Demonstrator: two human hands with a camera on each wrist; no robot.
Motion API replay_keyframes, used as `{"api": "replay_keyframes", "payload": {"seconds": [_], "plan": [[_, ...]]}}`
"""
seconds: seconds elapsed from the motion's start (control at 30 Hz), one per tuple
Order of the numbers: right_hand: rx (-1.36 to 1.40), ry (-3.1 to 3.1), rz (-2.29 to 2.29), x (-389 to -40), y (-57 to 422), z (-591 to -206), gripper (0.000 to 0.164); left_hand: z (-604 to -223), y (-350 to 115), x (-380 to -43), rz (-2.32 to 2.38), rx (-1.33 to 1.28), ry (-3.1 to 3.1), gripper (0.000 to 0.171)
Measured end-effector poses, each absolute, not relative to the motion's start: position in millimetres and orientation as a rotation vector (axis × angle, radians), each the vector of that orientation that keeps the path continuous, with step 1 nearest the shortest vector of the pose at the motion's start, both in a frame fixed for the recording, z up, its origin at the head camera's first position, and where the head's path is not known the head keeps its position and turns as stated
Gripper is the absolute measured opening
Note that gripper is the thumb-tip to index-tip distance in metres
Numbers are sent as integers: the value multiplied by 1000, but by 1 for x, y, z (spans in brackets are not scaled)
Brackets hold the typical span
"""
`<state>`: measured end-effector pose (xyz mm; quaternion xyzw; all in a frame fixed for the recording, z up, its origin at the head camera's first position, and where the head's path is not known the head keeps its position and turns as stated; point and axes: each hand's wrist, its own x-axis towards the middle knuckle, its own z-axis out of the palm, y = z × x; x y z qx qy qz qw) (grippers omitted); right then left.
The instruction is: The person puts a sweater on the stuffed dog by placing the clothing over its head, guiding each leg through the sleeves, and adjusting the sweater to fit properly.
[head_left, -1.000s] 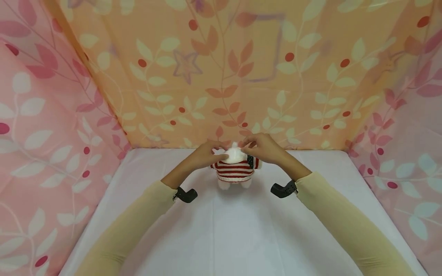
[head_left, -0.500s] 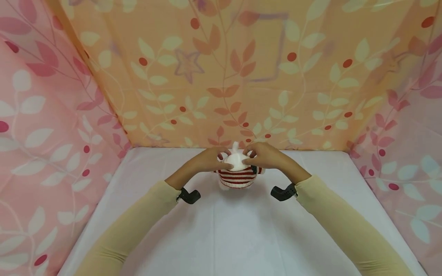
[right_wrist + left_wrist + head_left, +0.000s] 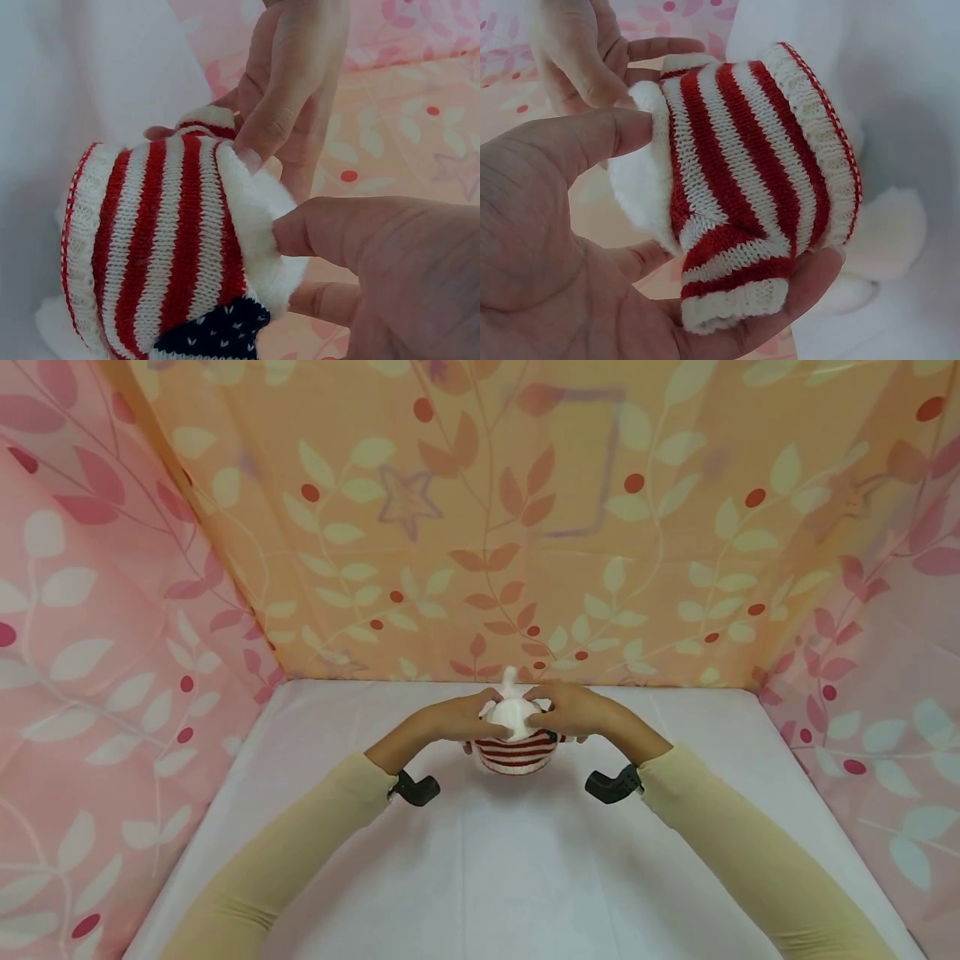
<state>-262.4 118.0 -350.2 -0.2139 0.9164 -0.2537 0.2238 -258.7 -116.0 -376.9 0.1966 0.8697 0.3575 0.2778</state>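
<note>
The toy (image 3: 517, 755) lies midway between left hand (image 3: 463, 718) and right hand (image 3: 576, 711), neither nearer. Both grip its white end (image 3: 634, 184), thumbs (image 3: 619, 131) on one face. Long axis runs thence to the ribbed hem (image 3: 828, 139); contact with the table (image 3: 517, 868) cannot be told.

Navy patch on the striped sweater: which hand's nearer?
Right. The right hand holds the plush toy on the same side as the navy patch, close beside it; the left hand holds the opposite side, across the stripes.
</note>
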Motion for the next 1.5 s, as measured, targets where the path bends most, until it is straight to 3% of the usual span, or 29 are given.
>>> {"api": "replay_keyframes", "payload": {"seconds": [0.3,0.53,1.03,1.5], "plan": [[-574,2482,-884,-256,124,-370,50,-400,-110,-252,994,475,2324,68],[-574,2518,-1138,-250,125,-396,47,-418,-102,-240,1340,327,2268,67],[-474,2734,-1526,-237,117,-434,55,-449,-100,-238,1871,170,2153,67],[-234,2571,-1892,-237,114,-450,35,-463,-104,-239,2070,28,2067,66]]}}
